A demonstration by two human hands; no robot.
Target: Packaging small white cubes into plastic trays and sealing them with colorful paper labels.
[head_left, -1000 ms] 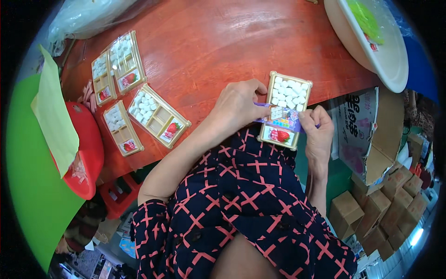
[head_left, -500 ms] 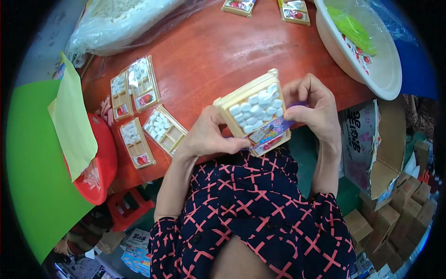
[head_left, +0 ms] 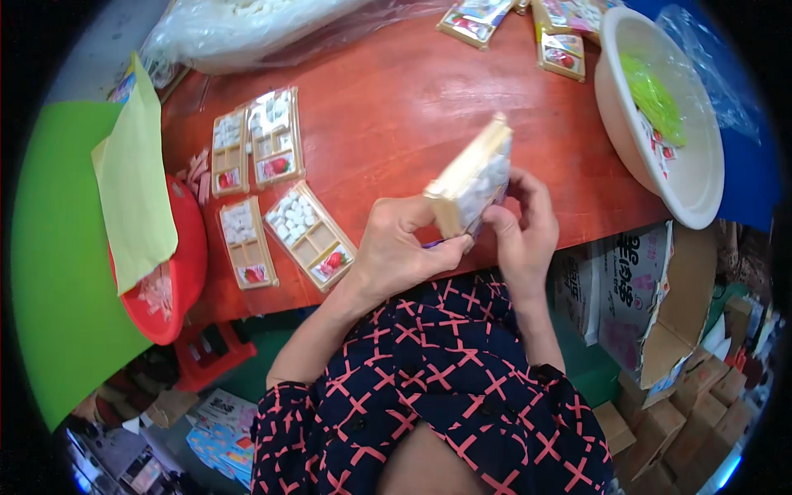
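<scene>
Above the table's near edge, my left hand (head_left: 404,252) grips a gold-coloured plastic tray pack (head_left: 466,177) of white candies, thumb at its lower end. The pack is tilted almost edge-on, so its printed side is mostly hidden. Curled against its right side is my right hand (head_left: 524,231), thumb and fingers closed on the pack's edge. A bit of purple band (head_left: 433,244) shows by my left thumb. To the left on the table lie several similar trays (head_left: 311,235), with white candies in one compartment and a strawberry-printed packet in another.
A red bowl (head_left: 191,239) with pink pieces sits left, a yellow-green sheet (head_left: 136,177) over it. A white basin (head_left: 701,177) stands right, holding small packets and a green bag. More packs (head_left: 561,56) and a clear bag of white candies (head_left: 239,37) lie far back. Cardboard boxes (head_left: 660,305) stand lower right.
The pack has turned from showing its candies and printed purple band to nearly edge-on. My right hand has come in closer to it from the right. The whole view has shifted slightly.
</scene>
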